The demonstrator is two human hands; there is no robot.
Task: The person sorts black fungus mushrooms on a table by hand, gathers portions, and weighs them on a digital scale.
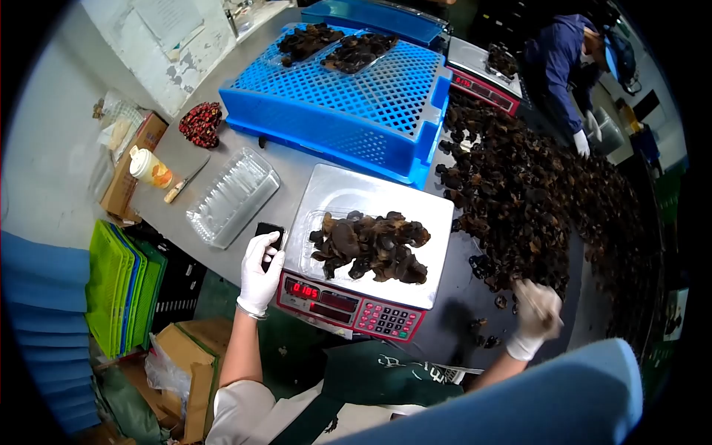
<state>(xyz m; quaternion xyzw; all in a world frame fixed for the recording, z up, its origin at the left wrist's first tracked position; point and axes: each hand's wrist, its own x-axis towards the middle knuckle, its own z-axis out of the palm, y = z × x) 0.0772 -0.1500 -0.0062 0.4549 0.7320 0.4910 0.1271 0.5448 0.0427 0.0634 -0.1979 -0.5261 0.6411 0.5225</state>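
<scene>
Several ruffled, dark fungus pieces (368, 246) crowd a clear plastic tray (305, 251).

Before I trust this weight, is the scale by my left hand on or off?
On: the scale shows lit red digits on its display.

Left hand (261, 276) half-curled — right hand (538, 313) well apart

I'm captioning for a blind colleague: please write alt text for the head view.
Dark wood ear mushrooms lie on a digital scale, a white-gloved left hand beside it and the gloved right hand by a large mushroom heap. Farther back are a blue plastic crate and a co-worker in dark blue.
</scene>
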